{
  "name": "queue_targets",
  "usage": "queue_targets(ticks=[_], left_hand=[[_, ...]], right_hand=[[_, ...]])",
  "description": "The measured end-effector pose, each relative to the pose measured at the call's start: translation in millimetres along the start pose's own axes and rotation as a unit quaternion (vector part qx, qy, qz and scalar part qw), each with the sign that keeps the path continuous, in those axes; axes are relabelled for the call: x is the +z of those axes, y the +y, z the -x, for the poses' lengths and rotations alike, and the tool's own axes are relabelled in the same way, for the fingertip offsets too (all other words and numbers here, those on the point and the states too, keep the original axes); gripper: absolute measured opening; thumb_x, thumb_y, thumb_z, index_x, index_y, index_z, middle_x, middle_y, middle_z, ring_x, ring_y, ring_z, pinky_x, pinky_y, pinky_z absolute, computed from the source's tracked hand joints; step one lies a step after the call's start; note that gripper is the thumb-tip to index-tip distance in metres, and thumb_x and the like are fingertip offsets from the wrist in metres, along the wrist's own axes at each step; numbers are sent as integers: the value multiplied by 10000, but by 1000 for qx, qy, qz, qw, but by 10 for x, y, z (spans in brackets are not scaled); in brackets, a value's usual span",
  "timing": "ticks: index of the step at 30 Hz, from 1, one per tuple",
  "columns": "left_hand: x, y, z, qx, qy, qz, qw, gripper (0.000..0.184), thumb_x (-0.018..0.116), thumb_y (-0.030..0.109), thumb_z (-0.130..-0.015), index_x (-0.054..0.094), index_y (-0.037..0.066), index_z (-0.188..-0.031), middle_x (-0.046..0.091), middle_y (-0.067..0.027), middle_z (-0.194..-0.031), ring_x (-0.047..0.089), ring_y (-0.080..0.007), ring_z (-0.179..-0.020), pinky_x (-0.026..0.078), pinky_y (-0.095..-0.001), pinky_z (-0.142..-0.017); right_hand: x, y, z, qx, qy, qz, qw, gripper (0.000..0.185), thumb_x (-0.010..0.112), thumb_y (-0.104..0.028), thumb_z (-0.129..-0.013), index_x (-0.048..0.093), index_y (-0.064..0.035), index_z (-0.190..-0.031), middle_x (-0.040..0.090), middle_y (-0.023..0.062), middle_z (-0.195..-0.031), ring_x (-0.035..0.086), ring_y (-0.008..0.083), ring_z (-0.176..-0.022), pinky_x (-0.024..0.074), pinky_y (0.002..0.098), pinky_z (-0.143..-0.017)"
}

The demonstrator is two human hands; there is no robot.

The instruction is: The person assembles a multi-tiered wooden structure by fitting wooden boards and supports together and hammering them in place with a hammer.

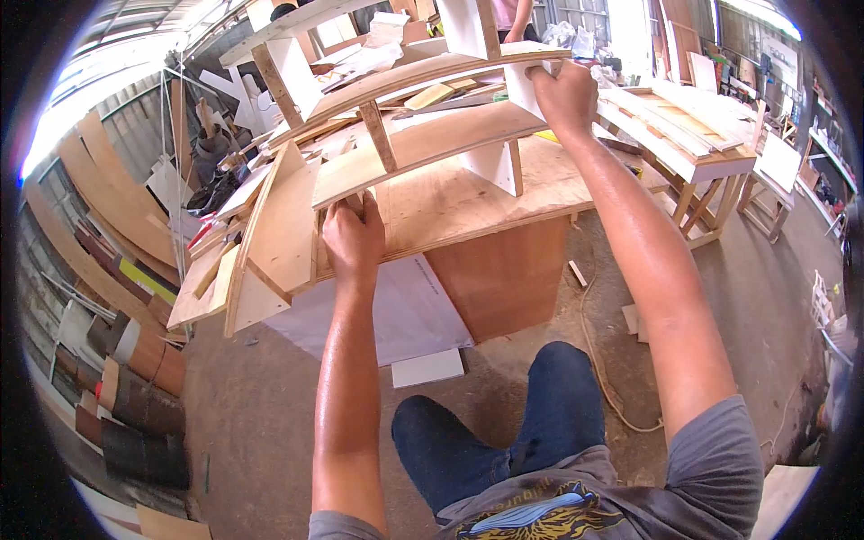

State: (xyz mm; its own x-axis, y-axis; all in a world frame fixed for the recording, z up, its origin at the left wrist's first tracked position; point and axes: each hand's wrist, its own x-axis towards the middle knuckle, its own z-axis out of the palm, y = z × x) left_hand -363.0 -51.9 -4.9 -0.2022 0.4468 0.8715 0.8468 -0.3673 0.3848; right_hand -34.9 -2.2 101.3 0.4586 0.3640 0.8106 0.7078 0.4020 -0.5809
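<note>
A wooden frame (432,139) of curved shelf boards joined by short upright pieces stands tilted over the workbench (450,207). At its lower left corner, my left hand (353,232) is closed around the end of the lowest board. My right hand (565,94) is closed on the frame's right side, by the end of a higher board and a white upright piece (522,88). The fingertips of both hands are partly hidden. Beneath the lowest board, a white-faced upright (495,168) reaches down to the bench top.
Long wooden strips (261,216) lie on the bench's left part. Another table (693,153) with boards on it stands at the right. A cord (589,351) runs along the floor near my knees. Boards lean on the left wall. Behind the frame is a person (513,18).
</note>
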Motion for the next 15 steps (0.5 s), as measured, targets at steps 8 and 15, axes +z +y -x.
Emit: queue_targets(ticks=[8,15], left_hand=[[-56,80,27,10,2,16,1000,318,675,202,-953,707,-100,-1045,699,-330,-1068,682,-487,-1010,540,-507,-874],[-12,19,48,33,9,17,999,294,677,187,-947,657,-94,-864,666,-258,-901,654,-470,-834,533,-538,-745]], right_hand=[[18,-28,7,12,1,19,1000,429,697,-413,-833,775,3,-899,730,237,-791,734,428,-786,560,500,-716],[66,50,-29,10,4,30,999,430,694,-382,-816,757,41,-855,715,251,-757,729,434,-763,556,509,-715]])
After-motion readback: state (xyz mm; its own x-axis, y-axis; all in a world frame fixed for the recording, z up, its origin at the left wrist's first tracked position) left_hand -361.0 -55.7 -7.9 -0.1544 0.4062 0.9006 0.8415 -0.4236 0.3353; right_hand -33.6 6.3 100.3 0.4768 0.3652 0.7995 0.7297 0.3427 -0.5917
